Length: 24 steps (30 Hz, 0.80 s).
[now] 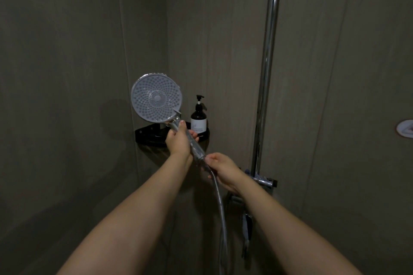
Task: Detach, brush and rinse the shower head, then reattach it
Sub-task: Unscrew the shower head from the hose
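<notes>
The round shower head (156, 98) faces me, its grey nozzle plate held up in front of the corner. My left hand (178, 139) grips its clear handle just below the head. My right hand (223, 168) pinches the joint where the metal hose (220, 198) meets the bottom of the handle. The hose curves down from there between my forearms and out of the frame.
A black corner shelf (149, 135) behind the shower head carries a dark pump bottle (198, 118). A chrome riser pipe (269, 62) runs up the right wall to the mixer valve (264, 182). A white holder (405, 127) sits at the far right.
</notes>
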Available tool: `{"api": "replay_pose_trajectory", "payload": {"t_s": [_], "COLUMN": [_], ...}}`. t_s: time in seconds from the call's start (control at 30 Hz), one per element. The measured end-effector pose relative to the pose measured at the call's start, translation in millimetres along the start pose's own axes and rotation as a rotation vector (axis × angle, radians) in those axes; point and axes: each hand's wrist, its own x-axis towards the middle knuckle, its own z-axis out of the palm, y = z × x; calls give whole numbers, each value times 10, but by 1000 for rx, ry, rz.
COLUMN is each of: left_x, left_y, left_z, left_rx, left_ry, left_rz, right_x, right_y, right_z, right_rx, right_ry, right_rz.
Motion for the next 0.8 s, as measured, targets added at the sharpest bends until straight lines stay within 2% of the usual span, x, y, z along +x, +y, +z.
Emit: {"api": "replay_pose_trajectory", "payload": {"t_s": [0.1,0.17,0.27,0.4,0.5,0.57,0.63,0.8], "left_x": [-33,-55,-78,-62,-63,-66,-63,-67], "left_y": [-16,-42,-59,-71,-89,-92,-90,-103], "left_z": [13,28,51,44,20,12,6,-14], "left_rx": [-10,-18,-30,3,4,-12,-36,-23], "left_ry": [-4,-9,-3,-19,-34,-22,-9,-18], "left_rz": [-12,-10,-5,-27,-38,-34,-36,-39], "right_x": [-17,-17,13,16,-26,-41,-35,-20], "right_y": [-11,-3,56,97,51,41,54,69], "right_z": [-30,-43,-49,-30,-49,-51,-46,-60], "right_rx": [-12,-93,-145,78,-9,-73,-61,-11], "right_ry": [-104,-69,68,-2,-41,-9,19,-34], "right_rz": [37,4,-59,53,51,5,-15,38]}}
